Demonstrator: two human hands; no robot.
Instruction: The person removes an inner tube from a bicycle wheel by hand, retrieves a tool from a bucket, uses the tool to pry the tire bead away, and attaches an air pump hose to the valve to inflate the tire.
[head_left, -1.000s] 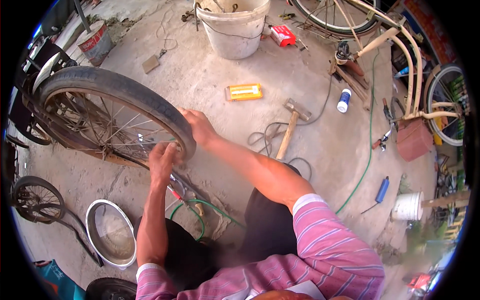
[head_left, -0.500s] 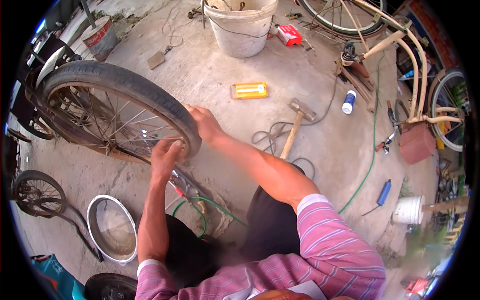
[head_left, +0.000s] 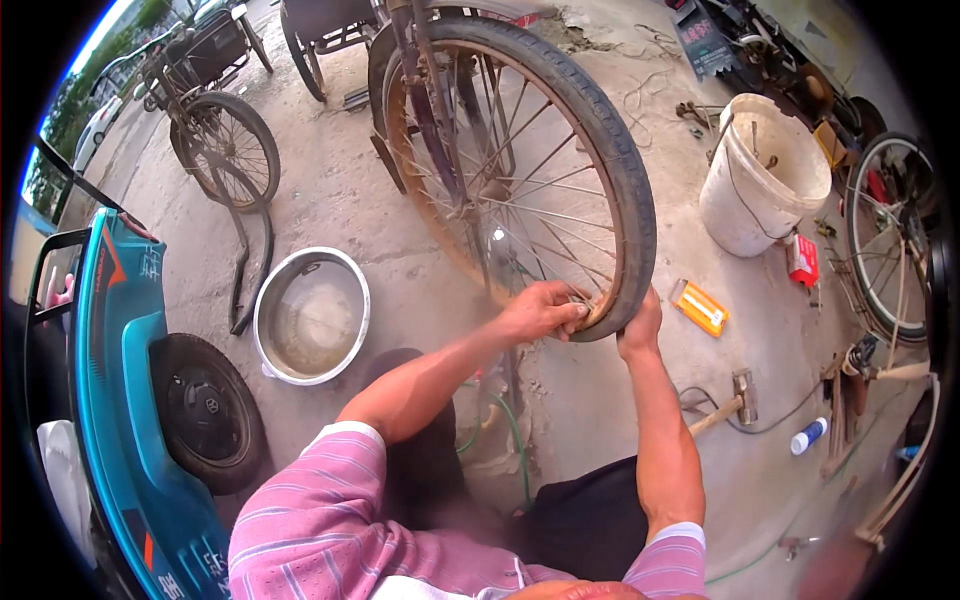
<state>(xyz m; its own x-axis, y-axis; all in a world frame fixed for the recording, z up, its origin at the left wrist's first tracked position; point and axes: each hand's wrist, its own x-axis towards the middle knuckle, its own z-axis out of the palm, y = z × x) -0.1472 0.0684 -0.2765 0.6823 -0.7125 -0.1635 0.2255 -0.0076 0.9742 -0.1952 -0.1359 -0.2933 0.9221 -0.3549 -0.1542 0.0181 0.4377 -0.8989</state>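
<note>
A spoked wheel with a worn black tire [head_left: 632, 220] and a rusty rim [head_left: 425, 215] stands in front of me, fixed in a cycle's fork [head_left: 432, 120]. At the lower inner side of the rim is my left hand [head_left: 543, 311], its thumb and fingers pressed together. What lies between those fingertips is hidden. My right hand [head_left: 642, 325] wraps the outer side of the tire close by, its fingertips out of sight behind the rubber.
A water basin [head_left: 262, 330] sits at left, near a teal vehicle [head_left: 140, 400]. Rightward are a white bucket [head_left: 745, 205], a yellow package [head_left: 700, 307], a red box [head_left: 802, 262], a hammer [head_left: 742, 400] and a blue-white bottle [head_left: 809, 436]. A green hose [head_left: 522, 450] runs below the wheel.
My view has swung to the left, so the wheel, basin and bucket appear farther right and the teal vehicle shows more. Both hands remain at the wheel's lower part.
</note>
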